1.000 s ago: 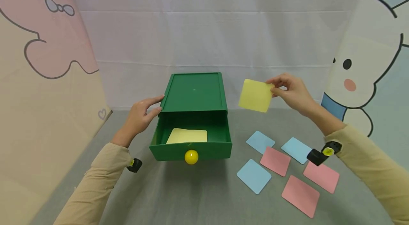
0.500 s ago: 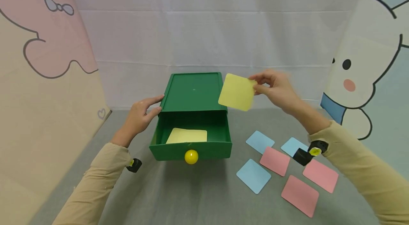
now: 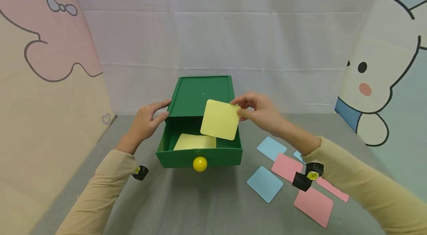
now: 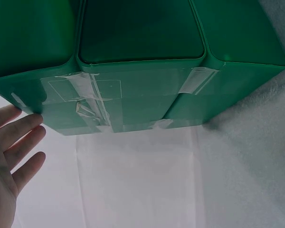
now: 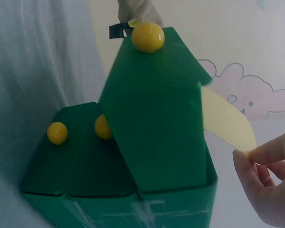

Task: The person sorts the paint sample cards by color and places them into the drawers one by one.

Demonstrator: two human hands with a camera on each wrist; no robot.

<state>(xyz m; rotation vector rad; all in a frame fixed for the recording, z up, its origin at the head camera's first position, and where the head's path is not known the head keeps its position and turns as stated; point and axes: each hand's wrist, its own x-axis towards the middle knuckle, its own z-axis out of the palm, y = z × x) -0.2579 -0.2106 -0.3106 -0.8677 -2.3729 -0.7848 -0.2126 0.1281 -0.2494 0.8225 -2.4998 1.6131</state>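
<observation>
A green drawer box (image 3: 201,96) stands on the table with its top drawer (image 3: 220,156) pulled out by a yellow knob (image 3: 199,164). One yellow card (image 3: 193,141) lies inside that drawer. My right hand (image 3: 261,112) pinches another yellow card (image 3: 220,120) by its corner, tilted over the drawer's right part. In the right wrist view this yellow card (image 5: 230,118) is partly hidden behind the drawer side. My left hand (image 3: 146,122) rests with extended fingers against the box's left side; in the left wrist view its fingertips (image 4: 33,118) touch the green wall.
Right of the box lie blue cards (image 3: 265,184) and pink cards (image 3: 313,205), some partly covered by the right forearm. Two lower drawers with yellow knobs (image 5: 57,133) show in the right wrist view. A white cloth (image 3: 217,38) hangs behind the box.
My right hand has carried the yellow card left and down, from beside the box to over the pulled-out drawer. The left hand and the box have stayed in place.
</observation>
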